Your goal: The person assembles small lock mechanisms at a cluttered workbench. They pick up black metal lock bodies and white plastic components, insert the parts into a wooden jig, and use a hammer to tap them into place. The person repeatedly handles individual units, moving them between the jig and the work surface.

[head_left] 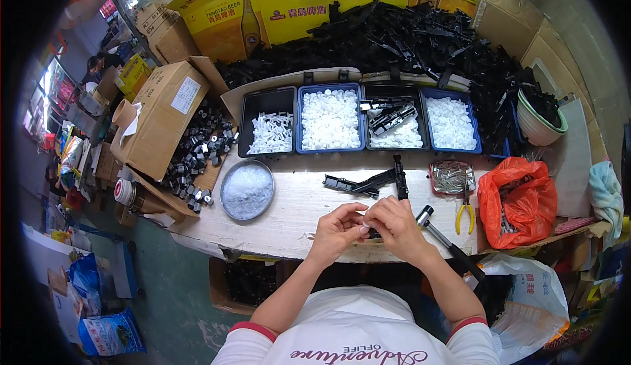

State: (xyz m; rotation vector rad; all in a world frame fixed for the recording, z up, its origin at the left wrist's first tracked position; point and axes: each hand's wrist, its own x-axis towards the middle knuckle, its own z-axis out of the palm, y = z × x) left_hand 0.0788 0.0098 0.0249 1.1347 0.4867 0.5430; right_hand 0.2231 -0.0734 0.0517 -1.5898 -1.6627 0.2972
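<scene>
Two bare hands are meeting over the near edge of one white table (296,230), and I am viewing them from above. The left hand (342,235) is bringing thumb and fingers close to those of the right hand (396,228). Each grip is looking narrow, but I am not managing to tell whether either is closing on a piece. One dark part (374,233) is lying directly below the fingertips, mostly hidden. Just beyond the hands, a group of black parts (374,183) is resting on the table; overlap is keeping me from counting them. Four bins are standing in a row behind: from the left, a black bin (248,121), a blue bin (300,118), a second black bin (426,121) and a second blue bin (478,128). All four are holding white pieces, the third also carrying black parts on top. To the left, one round bowl (224,197) is containing pale bits. To the right, I am counting one hammer (440,234), one yellow-handled pliers (465,219), one box of metal pins (450,177) and one red bag (545,197).
</scene>
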